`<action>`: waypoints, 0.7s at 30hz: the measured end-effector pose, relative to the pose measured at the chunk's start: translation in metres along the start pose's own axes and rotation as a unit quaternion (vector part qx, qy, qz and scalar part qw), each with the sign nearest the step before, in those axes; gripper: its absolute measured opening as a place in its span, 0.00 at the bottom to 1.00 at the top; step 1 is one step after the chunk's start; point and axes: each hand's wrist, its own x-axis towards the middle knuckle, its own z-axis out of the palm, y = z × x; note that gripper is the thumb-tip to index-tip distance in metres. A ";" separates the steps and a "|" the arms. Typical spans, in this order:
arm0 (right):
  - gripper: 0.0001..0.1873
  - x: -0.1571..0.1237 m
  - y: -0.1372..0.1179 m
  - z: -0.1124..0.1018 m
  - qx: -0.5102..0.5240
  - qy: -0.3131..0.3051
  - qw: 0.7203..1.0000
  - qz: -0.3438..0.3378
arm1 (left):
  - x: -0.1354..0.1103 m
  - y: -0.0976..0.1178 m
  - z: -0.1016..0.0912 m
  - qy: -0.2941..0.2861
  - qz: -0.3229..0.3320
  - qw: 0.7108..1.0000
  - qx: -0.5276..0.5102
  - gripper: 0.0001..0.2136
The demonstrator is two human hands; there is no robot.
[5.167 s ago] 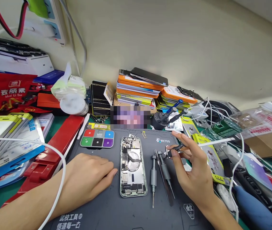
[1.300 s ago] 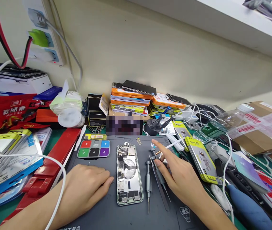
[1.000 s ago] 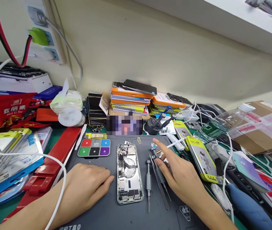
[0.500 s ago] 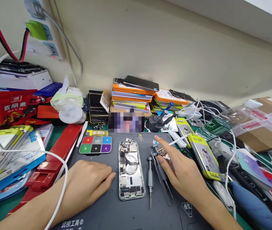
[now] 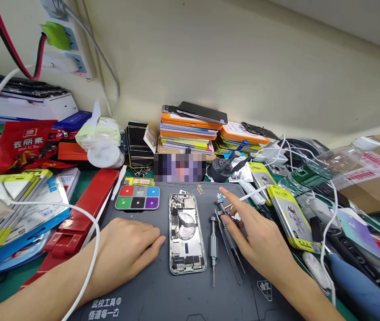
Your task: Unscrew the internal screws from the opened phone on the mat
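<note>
the left hand [image 5: 131,245] lay loosely curled on the grey mat [image 5: 156,296], palm hidden, so what it held could not be told. the opened phone [image 5: 187,249] lay between the hands. the right hand [image 5: 256,234], index finger extended, was at a screwdriver [image 5: 232,240], its grip unclear.

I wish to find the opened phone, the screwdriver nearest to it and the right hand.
Opened phone [image 5: 187,230], head view: round central part.
Nearest screwdriver [image 5: 213,247], head view: grey handle.
Right hand [image 5: 259,232], head view: its back.
</note>
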 end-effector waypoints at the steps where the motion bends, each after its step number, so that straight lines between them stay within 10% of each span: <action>1: 0.28 0.000 0.000 0.000 -0.003 0.000 1.000 -0.001 | 0.000 0.000 0.000 -0.003 -0.002 1.000 -0.001 0.19; 21: 0.29 0.001 -0.001 -0.004 0.007 -0.026 0.999 -0.020 | -0.001 -0.001 0.003 -0.010 0.005 1.000 -0.013 0.21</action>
